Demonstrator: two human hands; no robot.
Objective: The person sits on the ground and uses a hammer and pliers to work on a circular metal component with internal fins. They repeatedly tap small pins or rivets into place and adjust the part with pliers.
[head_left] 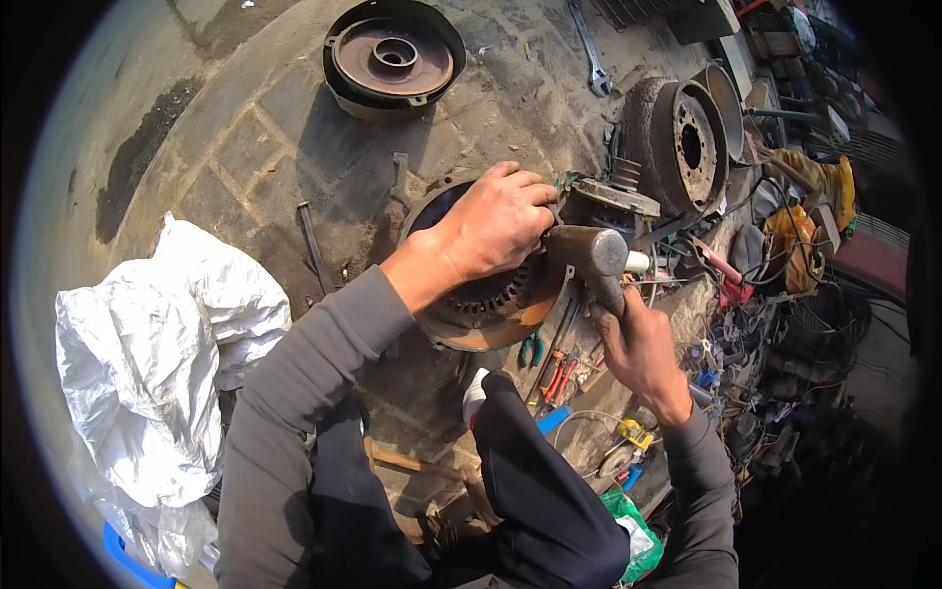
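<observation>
My right hand (643, 348) is wrapped round the short handle of a hammer (594, 257). The hammer's thick, dark metal head lies close beside my left hand (498, 221). That left hand is closed at the far right rim of a round motor housing (483, 334), its fingers curled down. Whatever they grip is hidden behind the knuckles and the hammer head. Inside the housing, a ring of slots shows below my left wrist, and the rest of the opening is covered by my hand and forearm. The housing rests on the stone floor in front of my knees.
A round metal cover (394, 54) lies at the far side, an adjustable wrench (592, 59) near a wheel-like drum (687, 147). Red-handled pliers (559, 381) lie right of the housing. White sacking (147, 363) is heaped at left; cluttered parts and cables (785, 393) fill the right.
</observation>
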